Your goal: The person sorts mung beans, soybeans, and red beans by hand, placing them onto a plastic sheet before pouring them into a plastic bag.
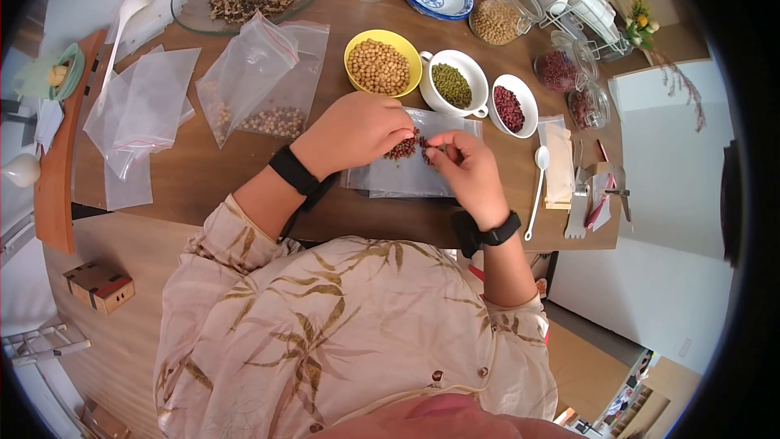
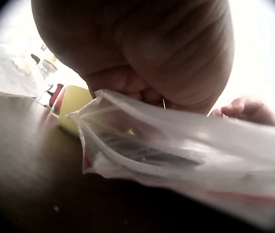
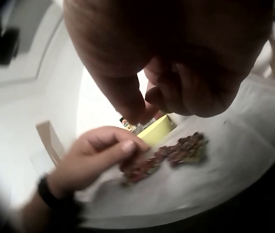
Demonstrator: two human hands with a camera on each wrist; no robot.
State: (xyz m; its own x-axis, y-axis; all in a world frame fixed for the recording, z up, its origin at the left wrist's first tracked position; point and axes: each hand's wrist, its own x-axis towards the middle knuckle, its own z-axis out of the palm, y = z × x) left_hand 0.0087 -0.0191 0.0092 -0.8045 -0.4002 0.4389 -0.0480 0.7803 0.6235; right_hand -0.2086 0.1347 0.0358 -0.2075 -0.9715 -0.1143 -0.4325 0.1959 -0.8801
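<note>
A small pile of dark red beans mixed with green mung beans (image 3: 188,148) lies on a clear zip bag (image 1: 406,181) spread flat at the table's front. My left hand (image 1: 357,134) reaches in from the left, its fingers bent and fingertips right at the pile. From the right my right hand (image 1: 469,175) bends over the pile's other end, thumb and index finger close together beside red beans. I cannot tell whether either hand has beans between its fingertips. In the left wrist view the bag's raised edge (image 2: 176,121) hides the pile; the right hand (image 2: 251,110) shows behind it.
Behind the hands stand a yellow bowl of chickpeas (image 1: 379,67), a white bowl of mung beans (image 1: 452,85) and a white bowl of red beans (image 1: 509,109). Zip bags (image 1: 268,89) lie left. A white spoon (image 1: 536,195) and lidded jars (image 1: 561,65) are right.
</note>
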